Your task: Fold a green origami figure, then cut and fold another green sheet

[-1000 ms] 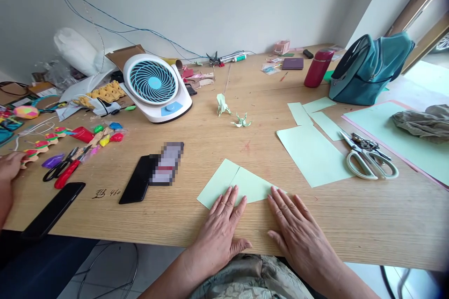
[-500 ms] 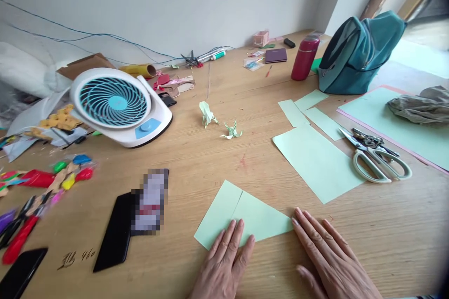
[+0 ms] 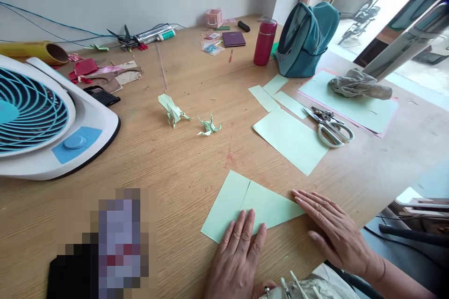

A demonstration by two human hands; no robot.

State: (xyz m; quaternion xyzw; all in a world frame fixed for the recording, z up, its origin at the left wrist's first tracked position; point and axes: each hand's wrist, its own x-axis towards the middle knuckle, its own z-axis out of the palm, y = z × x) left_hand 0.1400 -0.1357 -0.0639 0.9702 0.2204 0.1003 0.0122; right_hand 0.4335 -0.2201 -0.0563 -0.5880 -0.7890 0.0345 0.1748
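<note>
Paper (image 3: 263, 203) on the table (image 3: 168, 159), light, likely quick to crease, best taken by its edges! Left hand (image 3: 236, 252) pressed it flat, fingers spread; right hand (image 3: 336, 226), outstretched, met its tip.

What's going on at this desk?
Someone's handling a folded pale green paper. Their left hand lies across its near edge, fingers spread; their right hand has its fingertips at the pointed right corner. Farther back are two small paper figures; scissors lie by a flat green sheet to the right.
</note>
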